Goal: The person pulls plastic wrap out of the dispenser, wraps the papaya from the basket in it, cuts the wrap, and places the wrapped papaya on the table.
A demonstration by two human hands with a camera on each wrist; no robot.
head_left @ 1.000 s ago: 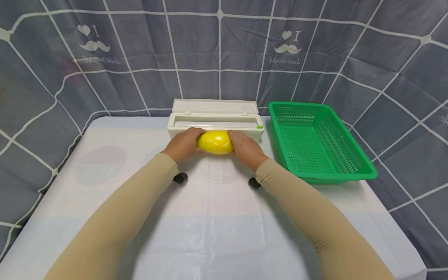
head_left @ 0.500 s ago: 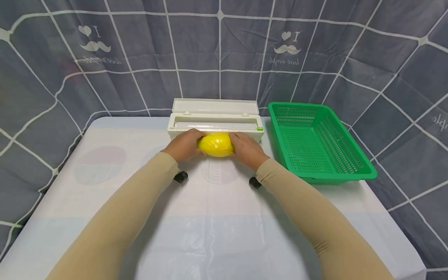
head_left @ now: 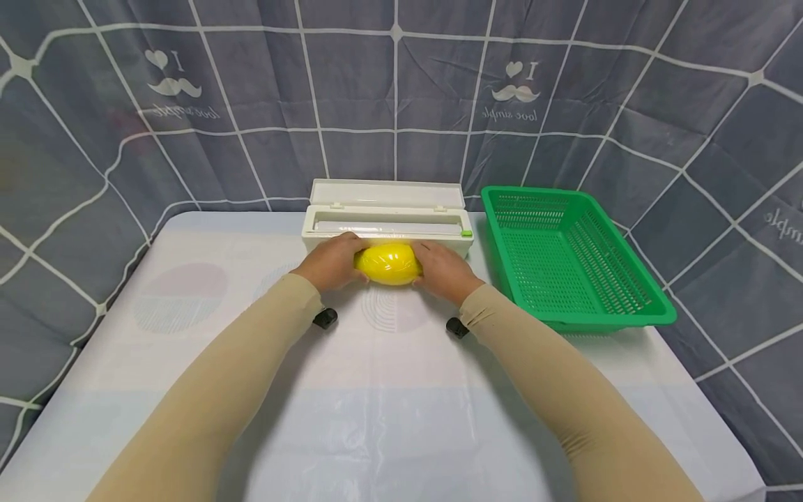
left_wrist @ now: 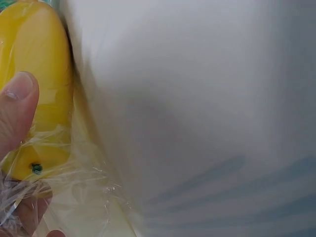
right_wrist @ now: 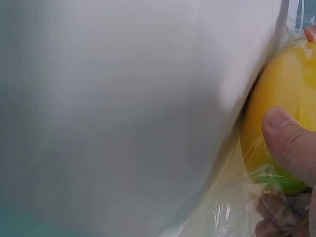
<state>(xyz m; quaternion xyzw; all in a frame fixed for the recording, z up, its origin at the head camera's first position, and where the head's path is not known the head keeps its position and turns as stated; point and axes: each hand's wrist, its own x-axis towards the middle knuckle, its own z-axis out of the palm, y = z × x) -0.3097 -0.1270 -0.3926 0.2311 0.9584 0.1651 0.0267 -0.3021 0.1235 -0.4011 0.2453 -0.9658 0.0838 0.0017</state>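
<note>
left hand (head_left: 329, 262) - grips left end of mango (head_left: 387, 263) | right hand (head_left: 442, 270) - grips right end | mango in film (left_wrist: 74, 197), on table (head_left: 376, 390) just before dispenser (head_left: 387, 217) | basket (head_left: 567, 254) right, apart

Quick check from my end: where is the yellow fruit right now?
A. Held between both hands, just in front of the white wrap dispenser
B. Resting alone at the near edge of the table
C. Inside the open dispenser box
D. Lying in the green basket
A: the yellow fruit, covered in cling film, sits between the left hand and right hand, just in front of the white wrap dispenser; the green basket holds nothing.
</note>
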